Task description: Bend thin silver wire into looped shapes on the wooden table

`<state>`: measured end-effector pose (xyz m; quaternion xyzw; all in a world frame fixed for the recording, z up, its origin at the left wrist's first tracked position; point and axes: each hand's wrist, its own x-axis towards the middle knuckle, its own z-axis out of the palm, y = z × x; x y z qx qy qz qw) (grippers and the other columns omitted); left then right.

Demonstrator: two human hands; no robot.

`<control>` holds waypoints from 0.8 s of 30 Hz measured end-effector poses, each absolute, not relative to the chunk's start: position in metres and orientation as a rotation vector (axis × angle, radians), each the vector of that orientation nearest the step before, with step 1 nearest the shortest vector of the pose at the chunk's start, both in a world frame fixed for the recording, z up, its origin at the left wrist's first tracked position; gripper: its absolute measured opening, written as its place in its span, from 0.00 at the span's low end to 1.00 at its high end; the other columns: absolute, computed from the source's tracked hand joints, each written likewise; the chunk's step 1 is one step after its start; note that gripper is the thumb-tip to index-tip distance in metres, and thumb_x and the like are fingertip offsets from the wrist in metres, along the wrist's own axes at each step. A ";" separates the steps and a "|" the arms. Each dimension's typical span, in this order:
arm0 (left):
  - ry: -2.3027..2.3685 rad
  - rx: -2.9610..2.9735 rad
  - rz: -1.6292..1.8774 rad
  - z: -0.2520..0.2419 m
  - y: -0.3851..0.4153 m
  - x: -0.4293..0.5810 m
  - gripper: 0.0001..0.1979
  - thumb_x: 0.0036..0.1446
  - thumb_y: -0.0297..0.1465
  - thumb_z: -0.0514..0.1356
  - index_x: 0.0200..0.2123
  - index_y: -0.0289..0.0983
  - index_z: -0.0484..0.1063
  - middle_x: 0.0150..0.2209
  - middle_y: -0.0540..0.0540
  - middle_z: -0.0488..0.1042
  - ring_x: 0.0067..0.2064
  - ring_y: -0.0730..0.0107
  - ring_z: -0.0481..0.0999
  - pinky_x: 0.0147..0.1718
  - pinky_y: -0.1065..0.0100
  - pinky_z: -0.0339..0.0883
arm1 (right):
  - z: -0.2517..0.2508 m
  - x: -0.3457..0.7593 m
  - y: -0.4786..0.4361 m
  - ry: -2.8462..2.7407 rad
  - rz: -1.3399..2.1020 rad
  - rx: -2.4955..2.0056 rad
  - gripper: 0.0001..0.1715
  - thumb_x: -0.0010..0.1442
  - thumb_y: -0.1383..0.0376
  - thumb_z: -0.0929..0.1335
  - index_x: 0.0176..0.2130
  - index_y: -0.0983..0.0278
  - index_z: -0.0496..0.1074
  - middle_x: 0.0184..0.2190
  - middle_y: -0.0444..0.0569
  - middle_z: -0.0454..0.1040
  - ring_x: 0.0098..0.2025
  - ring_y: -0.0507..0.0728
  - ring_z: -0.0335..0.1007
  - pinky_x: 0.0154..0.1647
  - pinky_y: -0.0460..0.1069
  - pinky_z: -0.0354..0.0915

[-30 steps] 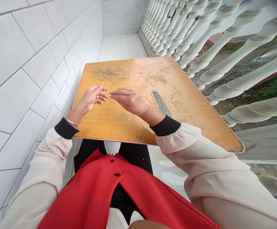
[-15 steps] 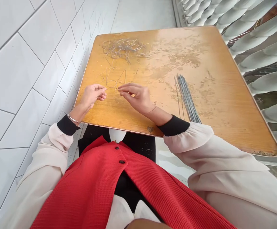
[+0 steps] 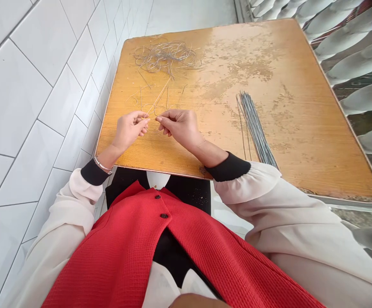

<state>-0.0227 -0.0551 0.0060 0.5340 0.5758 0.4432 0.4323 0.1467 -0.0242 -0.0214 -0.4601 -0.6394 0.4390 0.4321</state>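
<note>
While angled inward, the left hand and right hand pinch a thin wire between their fingertips.

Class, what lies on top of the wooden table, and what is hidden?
A tangle of thin wire and a bundle of grey rods lie on the wooden table. The tabletop is covered under the left hand and right hand.

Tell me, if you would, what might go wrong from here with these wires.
The thin wire between the left hand and the right hand runs up toward the tangled wire heap, so a pull might tighten the tangle. The right sleeve reaches the lower end of the straight wire bundle and could drag it out of line.
</note>
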 end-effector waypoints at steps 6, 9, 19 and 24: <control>1.445 1.344 1.084 0.000 -0.060 -0.014 0.05 0.62 0.22 0.63 0.41 0.34 0.76 0.24 0.53 0.75 0.25 0.80 0.75 0.27 0.77 0.69 | -0.025 0.147 -0.028 -1.521 0.990 -1.159 0.15 0.62 0.55 0.73 0.29 0.62 0.74 0.19 0.41 0.71 0.18 0.48 0.63 0.20 0.45 0.60; 1.449 1.428 1.111 -0.007 -0.059 -0.011 0.09 0.62 0.21 0.61 0.42 0.35 0.78 0.24 0.54 0.75 0.25 0.80 0.75 0.29 0.76 0.70 | -0.026 0.146 -0.030 -1.553 0.943 -1.158 0.15 0.62 0.55 0.72 0.30 0.62 0.74 0.19 0.40 0.70 0.18 0.48 0.63 0.21 0.45 0.61; 1.351 1.242 1.125 0.002 -0.057 -0.008 0.08 0.63 0.25 0.62 0.30 0.36 0.75 0.24 0.53 0.75 0.23 0.82 0.72 0.24 0.78 0.64 | -0.028 0.150 -0.024 -1.494 1.041 -1.126 0.15 0.61 0.56 0.74 0.29 0.61 0.74 0.18 0.40 0.69 0.18 0.48 0.60 0.21 0.44 0.59; 1.190 1.012 1.134 0.009 -0.052 -0.014 0.09 0.62 0.20 0.61 0.29 0.35 0.73 0.29 0.52 0.77 0.24 0.86 0.69 0.24 0.80 0.61 | -0.022 0.150 -0.027 -1.360 1.315 -0.994 0.15 0.59 0.55 0.76 0.31 0.62 0.75 0.23 0.42 0.75 0.19 0.46 0.61 0.19 0.43 0.58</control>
